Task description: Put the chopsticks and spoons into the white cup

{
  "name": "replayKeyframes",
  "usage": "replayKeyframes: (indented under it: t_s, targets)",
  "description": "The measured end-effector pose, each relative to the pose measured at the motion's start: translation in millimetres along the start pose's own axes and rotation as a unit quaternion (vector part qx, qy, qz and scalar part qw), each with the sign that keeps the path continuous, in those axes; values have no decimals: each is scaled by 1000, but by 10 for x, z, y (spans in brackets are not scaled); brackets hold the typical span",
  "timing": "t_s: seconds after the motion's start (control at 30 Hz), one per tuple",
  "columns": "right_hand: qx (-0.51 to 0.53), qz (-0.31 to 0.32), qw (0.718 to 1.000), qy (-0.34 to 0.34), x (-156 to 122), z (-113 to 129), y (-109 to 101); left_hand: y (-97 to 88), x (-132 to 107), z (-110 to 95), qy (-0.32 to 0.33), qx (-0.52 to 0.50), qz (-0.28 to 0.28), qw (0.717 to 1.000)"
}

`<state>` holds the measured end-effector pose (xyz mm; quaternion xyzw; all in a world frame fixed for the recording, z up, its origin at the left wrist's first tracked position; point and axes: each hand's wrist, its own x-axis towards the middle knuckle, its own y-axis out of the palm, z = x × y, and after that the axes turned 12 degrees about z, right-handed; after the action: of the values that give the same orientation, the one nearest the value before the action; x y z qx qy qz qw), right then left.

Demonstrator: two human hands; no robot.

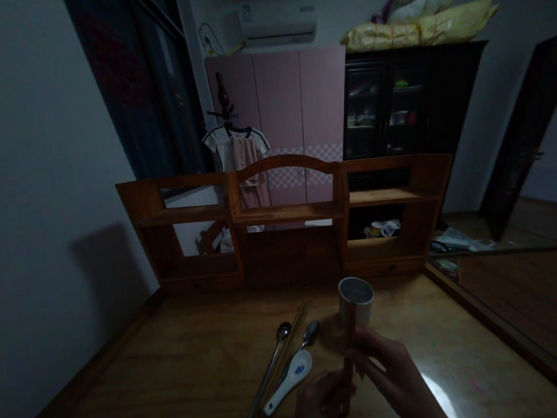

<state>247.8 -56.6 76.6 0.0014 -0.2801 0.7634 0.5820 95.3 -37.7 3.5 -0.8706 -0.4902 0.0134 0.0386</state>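
Dark brown chopsticks [351,327] stand steeply tilted between my two hands, just in front of a light-coloured cup [366,316]. My left hand [320,402] is closed round their lower end. Higher up, the fingers of my right hand [383,358] pinch them. How many sticks there are is hard to make out in the dim light. Left of my hands lie a white ceramic spoon [292,376] with a blue mark, a metal spoon [311,333], a long-handled metal spoon [271,367] and light wooden chopsticks [298,321]. The cup stands upright; its contents are unclear.
A wooden shelf unit [289,214] rises along the far edge of the wooden table [177,381]. The left wall [34,230] borders the table. A raised wooden edge [498,331] runs along its right side. Light glares on the tabletop near my right forearm.
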Motion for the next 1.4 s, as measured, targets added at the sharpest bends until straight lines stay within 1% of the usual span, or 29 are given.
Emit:
replayKeyframes:
  t_s: [0.2, 0.33, 0.43, 0.53, 0.63, 0.73, 0.9, 1.03, 1.13, 1.27, 1.3, 1.4]
  targets:
    - [-19, -1, 1000, -4, -1, 3, -3, 31, -4, 70, 0, 1, -20, 1000]
    - [-25, 12, 1000, -6, 11, 7, -11, 33, -2, 93, 38, 51, -27, 998]
    - [-33, 15, 999, -7, 16, 18, -17, 33, -9, 90, 40, 69, -18, 997]
    - [-38, 8, 999, -5, 25, 18, -15, 40, -14, 97, 28, 55, -30, 998]
    - [-45, -5, 999, -9, 43, 15, -4, 46, -2, 142, 21, 46, -28, 998]
    - [-54, -6, 998, -17, 59, 17, 13, 48, 25, 216, 28, 33, -20, 999]
    - [-74, -16, 997, -26, 64, 10, 35, 51, 43, 309, 34, -17, -29, 999]
    - [-78, -9, 997, -26, 50, 2, 51, 42, 3, 270, 43, -21, -18, 999]
    - [-80, -22, 996, -19, 34, 7, 65, 40, -16, 217, 48, -25, -10, 998]
    - [-85, -25, 996, -10, 34, 18, 69, 49, 4, 200, 30, -83, -28, 996]
    - [-85, -22, 996, -11, 38, 17, 67, 50, 12, 202, 28, -81, -29, 996]
    - [-90, -20, 996, -18, 47, -5, 55, 45, 27, 197, 40, -30, -25, 998]
